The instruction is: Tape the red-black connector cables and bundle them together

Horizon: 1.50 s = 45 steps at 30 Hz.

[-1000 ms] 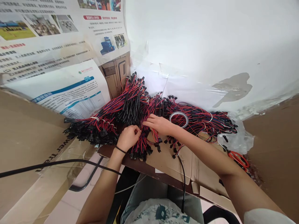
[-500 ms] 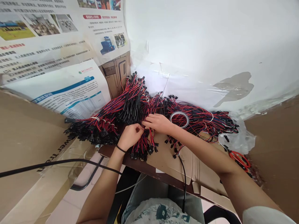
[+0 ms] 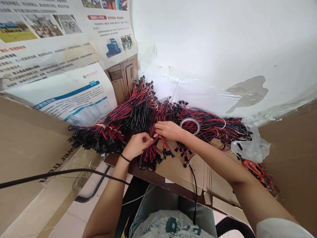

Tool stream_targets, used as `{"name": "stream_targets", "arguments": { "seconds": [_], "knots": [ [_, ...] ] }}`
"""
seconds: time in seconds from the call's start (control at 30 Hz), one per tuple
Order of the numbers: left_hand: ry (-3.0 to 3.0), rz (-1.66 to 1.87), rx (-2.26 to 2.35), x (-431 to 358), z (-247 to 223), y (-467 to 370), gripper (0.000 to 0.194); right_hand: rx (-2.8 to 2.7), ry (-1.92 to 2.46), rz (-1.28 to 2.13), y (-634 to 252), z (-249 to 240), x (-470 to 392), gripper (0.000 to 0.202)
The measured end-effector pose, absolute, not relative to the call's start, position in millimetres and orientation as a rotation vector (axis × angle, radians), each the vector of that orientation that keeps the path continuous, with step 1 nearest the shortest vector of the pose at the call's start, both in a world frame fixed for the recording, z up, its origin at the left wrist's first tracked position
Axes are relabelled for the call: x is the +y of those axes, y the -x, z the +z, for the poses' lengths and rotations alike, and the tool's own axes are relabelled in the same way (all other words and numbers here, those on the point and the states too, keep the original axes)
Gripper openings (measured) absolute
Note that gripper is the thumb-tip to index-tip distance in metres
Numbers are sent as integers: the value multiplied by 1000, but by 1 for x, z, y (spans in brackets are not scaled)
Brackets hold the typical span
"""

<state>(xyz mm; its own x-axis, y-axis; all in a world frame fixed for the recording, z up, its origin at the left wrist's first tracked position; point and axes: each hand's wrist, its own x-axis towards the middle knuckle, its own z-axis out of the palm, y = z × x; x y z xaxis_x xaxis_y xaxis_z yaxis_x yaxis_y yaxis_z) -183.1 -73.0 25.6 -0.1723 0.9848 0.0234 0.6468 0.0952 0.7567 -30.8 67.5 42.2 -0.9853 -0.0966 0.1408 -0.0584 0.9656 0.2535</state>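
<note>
A bundle of red and black connector wires (image 3: 151,152) hangs toward the table's front edge, black plugs at its lower ends. My right hand (image 3: 170,131) is closed over a few strands of it, and their plugs fan out below the palm. To its left, my left hand (image 3: 135,146) has thumb and forefinger pinched together at the bundle's left side, on a strand of wire. The two sets of fingertips are close together. Behind them rises a tall pile of wires with black sleeves (image 3: 138,115).
Tied wire bundles (image 3: 99,138) lie left, more wires (image 3: 213,127) right. A roll of tape (image 3: 190,127) rests on them. Further right are a clear plastic bag (image 3: 252,145) and orange-handled scissors (image 3: 255,168). Cardboard (image 3: 178,168) covers part of the table; a black cable (image 3: 195,185) hangs off its edge.
My right hand has shifted slightly right, and the strands under it have swung right, apart from the bundle. My left hand has moved only a little.
</note>
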Motion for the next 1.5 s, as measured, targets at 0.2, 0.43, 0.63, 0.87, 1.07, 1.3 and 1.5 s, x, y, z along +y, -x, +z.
{"name": "stream_targets", "arguments": {
  "seconds": [0.2, 0.43, 0.63, 0.87, 1.07, 1.3, 1.5],
  "knots": [
    [-1641, 801, 2080, -70, 28, 168, 12, -2939, -181, -401, 28, 43, 66, 31],
    [-1460, 1076, 1845, -71, 32, 177, 36, -2937, -168, -451, 25, 45, 66, 29],
    [-1718, 577, 2172, -75, 26, 189, 21, -2871, -114, -401, 21, 44, 69, 44],
    [-1770, 424, 2199, -79, 29, 178, 26, -2908, -130, -450, 22, 39, 67, 34],
    [-1592, 822, 1840, -78, 40, 175, 37, -3000, -174, -472, 24, 41, 65, 24],
    [-1697, 752, 2030, -73, 26, 181, 27, -2954, -137, -409, 15, 42, 71, 29],
    [-1694, 501, 2236, -73, 23, 170, 18, -2948, -206, -409, 13, 42, 72, 41]
  ]
}}
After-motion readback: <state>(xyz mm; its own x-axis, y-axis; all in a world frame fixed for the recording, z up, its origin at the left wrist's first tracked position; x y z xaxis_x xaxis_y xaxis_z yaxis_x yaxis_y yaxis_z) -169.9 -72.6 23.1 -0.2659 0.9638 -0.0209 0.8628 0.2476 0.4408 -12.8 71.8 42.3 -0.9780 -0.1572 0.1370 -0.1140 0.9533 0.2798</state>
